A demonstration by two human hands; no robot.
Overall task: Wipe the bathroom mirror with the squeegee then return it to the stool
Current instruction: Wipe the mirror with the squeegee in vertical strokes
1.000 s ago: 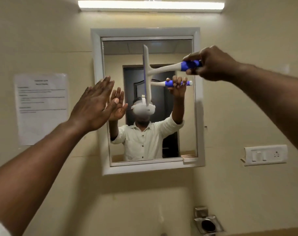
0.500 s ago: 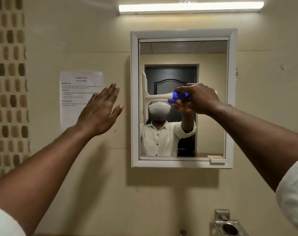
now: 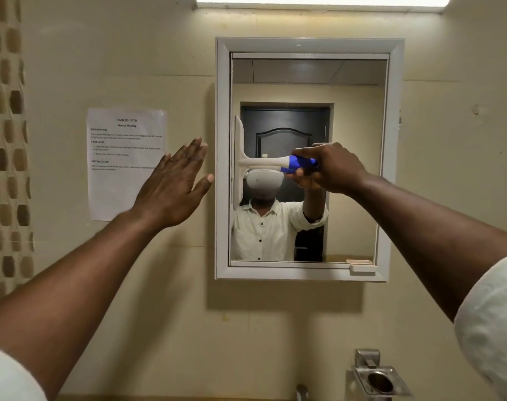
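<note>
The right hand (image 3: pixel 333 167) is wrapped tight around the blue grip of the squeegee (image 3: pixel 264 162), whose white handle runs level across the glass. The blade stands upright against the left edge of the mirror (image 3: pixel 356 140), just inside the white frame (image 3: pixel 223 157). The left hand (image 3: pixel 174 185) is flat and spread, holding nothing, raised in front of the wall just left of the frame. Behind it a printed sheet (image 3: pixel 122 157) is stuck to the wall. A metal holder (image 3: pixel 376 377) sits below the mirror's lower right corner.
</note>
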